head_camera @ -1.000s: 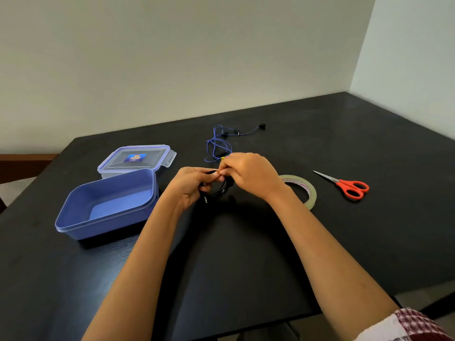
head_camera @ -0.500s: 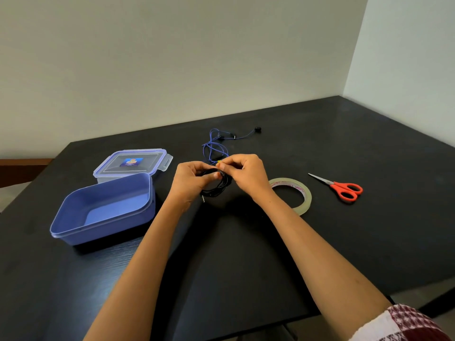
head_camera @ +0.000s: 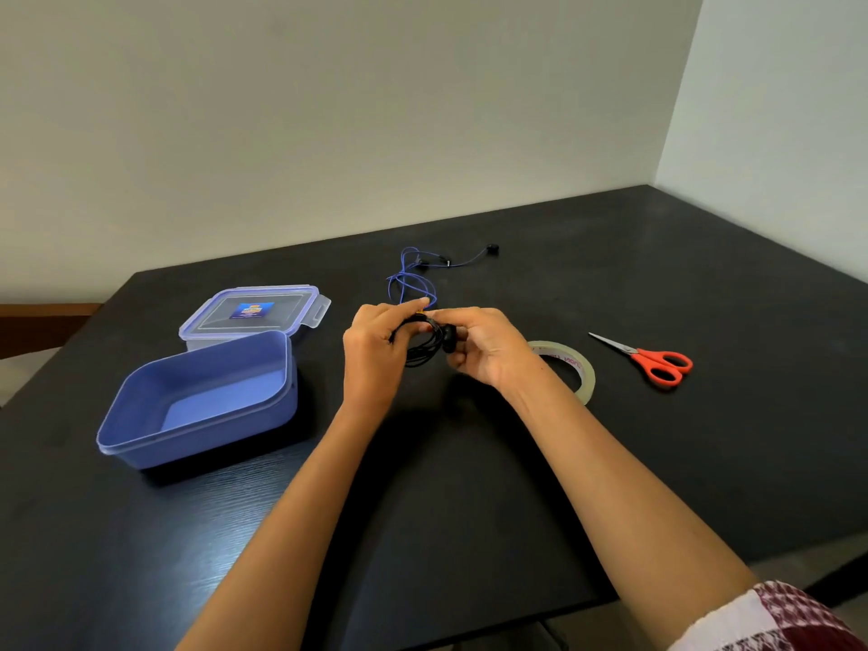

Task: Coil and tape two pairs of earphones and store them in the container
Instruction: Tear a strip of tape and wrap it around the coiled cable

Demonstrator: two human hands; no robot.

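Black earphones [head_camera: 424, 352], wound into a small loose coil, hang between both hands just right of the blue container [head_camera: 206, 441], lifted a little off the black table [head_camera: 704, 462]. The left hand [head_camera: 373, 354] takes the coil's left edge: its fingers [head_camera: 413, 305] are curled, and thumb and forefinger pinch the top of the loops, where a small yellow bit shows. The right hand [head_camera: 491, 347] grasps the coil's right edge, fingers bent around the strands, with a dark earbud-like lump pressed against their tips. The bottom of the coil droops free below both sets of fingers. Whether any tape is on the loops cannot be told.

Blue earphones [head_camera: 413, 284] lie uncoiled on the table, behind and to the right of the container, just beyond the hands; their cord trails further right to a dark bud. The container stands open and holds nothing that can be seen. Its clear lid [head_camera: 253, 310] lies flat directly behind it, touching or nearly touching its far wall. Further right of the container, past the right wrist, a roll of clear tape [head_camera: 586, 375] lies flat, partly hidden by the forearm. Red-handled scissors [head_camera: 657, 364] lie farther right again, closed, blades pointing back towards the container. A patterned sleeve [head_camera: 775, 622] shows on the right arm at the lower edge.
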